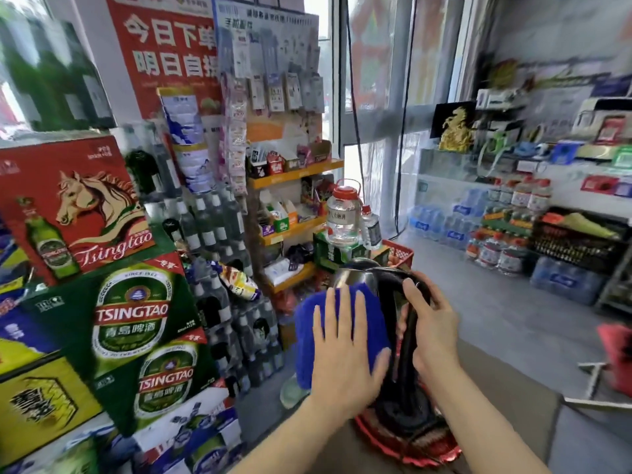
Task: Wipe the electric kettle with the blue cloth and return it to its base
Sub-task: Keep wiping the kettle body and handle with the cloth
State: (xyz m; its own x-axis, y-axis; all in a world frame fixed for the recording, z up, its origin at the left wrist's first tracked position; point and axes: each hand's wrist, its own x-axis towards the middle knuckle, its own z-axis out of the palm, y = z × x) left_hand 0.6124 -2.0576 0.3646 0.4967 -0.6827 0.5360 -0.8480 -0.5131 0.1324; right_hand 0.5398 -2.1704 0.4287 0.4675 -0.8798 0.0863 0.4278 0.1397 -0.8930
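Observation:
The steel electric kettle (355,278) with a black handle stands upright in the lower middle of the head view. A blue cloth (307,323) lies against its left side. My left hand (342,343) presses flat on the cloth, fingers straight and spread. My right hand (432,323) grips the black handle (408,333) from the right. The kettle's black bottom (403,415) sits over a red round mat (410,446); whether a base is under it I cannot tell.
Stacked Tsingtao beer cartons (133,313) and shrink-wrapped bottles (236,323) fill the left. A yellow snack rack (294,172) and a glass jar with a red lid (343,217) stand behind the kettle. Water bottle packs (506,241) line the right wall. Grey floor (478,302) lies between.

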